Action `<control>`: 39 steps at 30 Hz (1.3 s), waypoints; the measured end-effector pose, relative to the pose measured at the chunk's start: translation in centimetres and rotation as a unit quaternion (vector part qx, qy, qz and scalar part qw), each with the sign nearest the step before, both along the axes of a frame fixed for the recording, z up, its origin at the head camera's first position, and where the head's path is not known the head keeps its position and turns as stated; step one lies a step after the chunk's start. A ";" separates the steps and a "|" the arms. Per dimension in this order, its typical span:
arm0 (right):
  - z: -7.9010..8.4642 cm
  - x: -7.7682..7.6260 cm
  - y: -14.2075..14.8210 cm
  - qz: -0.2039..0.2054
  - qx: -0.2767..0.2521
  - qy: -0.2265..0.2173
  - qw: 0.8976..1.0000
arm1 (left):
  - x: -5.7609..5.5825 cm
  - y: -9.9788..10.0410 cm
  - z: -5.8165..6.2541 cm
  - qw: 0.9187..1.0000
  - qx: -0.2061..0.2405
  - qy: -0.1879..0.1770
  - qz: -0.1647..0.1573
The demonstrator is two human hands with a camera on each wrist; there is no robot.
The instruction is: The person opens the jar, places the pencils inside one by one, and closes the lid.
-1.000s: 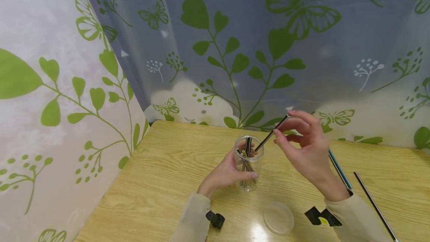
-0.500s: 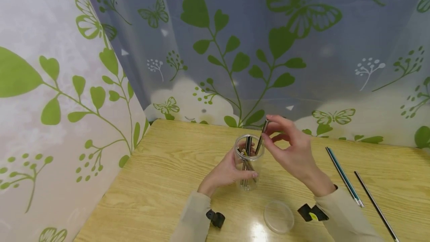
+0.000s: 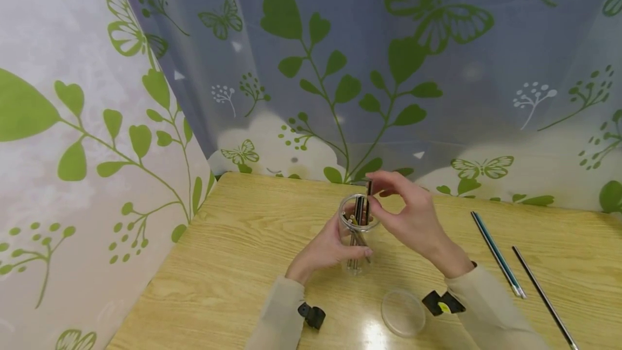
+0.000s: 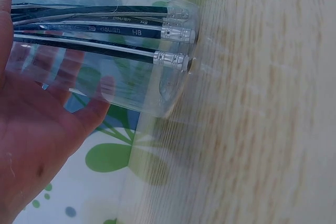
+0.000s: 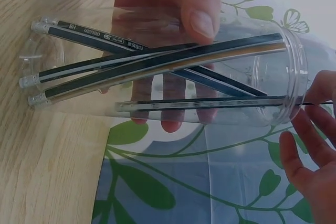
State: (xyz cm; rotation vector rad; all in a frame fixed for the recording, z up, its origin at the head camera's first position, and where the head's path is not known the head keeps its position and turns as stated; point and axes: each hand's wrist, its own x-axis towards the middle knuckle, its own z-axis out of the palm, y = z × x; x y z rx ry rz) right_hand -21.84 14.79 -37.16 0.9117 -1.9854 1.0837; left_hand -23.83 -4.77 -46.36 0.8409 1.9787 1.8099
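My left hand [image 3: 323, 250] holds a clear plastic jar [image 5: 157, 22] around its side. Inside the jar are several dark pencils [image 4: 115, 30] marked HB, their white erasers toward the bottom. Between thumb and fingers, my right hand [image 3: 413, 215] pinches one dark pencil [image 5: 210, 103] at the jar's mouth. Most of that pencil is inside the jar, its lower end short of the bottom in the right wrist view. My right fingertips are right at the rim.
A clear round lid [image 3: 403, 312] lies on the wooden table [image 3: 233, 253] in front of the jar. To the right lie a blue pencil [image 3: 495, 253] with a dark one beside it, and another dark pencil [image 3: 541, 293]. A patterned curtain [image 3: 311, 69] hangs behind.
My right hand has moved left and brought the pencil from a slant over the rim to nearly upright, lower into the jar. The left hand and jar have stayed in place.
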 end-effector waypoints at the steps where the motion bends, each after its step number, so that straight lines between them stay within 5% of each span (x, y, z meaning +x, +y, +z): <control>1: 0.0 0.0 -0.1 0.006 0.000 -0.002 1.000 | 0.0 0.0 0.0 1.000 0.001 0.003 -0.003; 15: -0.9 -0.2 -0.5 0.051 0.054 -0.037 0.996 | 0.1 0.0 0.1 1.000 -0.002 0.006 -0.002; 26: -0.4 -0.1 -0.4 0.040 0.105 -0.073 0.991 | -0.3 0.0 -0.1 0.999 0.007 0.030 -0.013; 39: -0.6 0.3 0.0 0.061 0.062 -0.074 0.993 | -0.2 0.0 -0.1 1.000 -0.001 0.021 -0.004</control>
